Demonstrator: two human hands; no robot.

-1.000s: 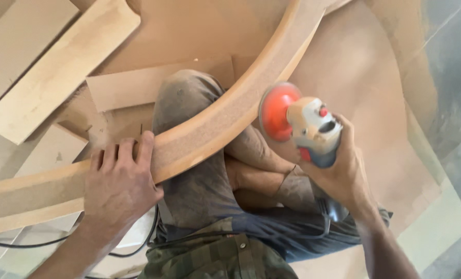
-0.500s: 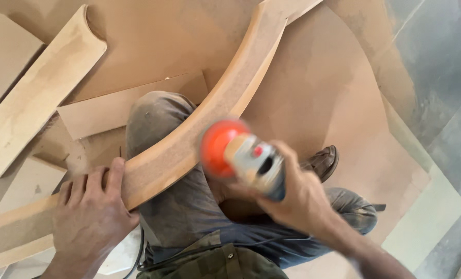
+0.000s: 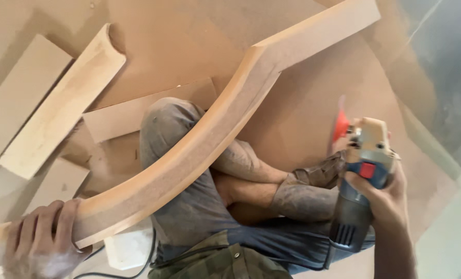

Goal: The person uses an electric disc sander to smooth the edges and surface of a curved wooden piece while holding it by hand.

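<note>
Across the lap, the long curved wood piece (image 3: 199, 150) is gripped near its end by the left hand (image 3: 41, 240). Off to the side, the sander (image 3: 362, 170) is held tight in the right hand (image 3: 383, 199), away from the wood. Its edge looks smooth, perhaps mostly sanded.

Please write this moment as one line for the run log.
left hand: grips curved wooden piece | right hand: holds angle grinder, off the wood
</note>
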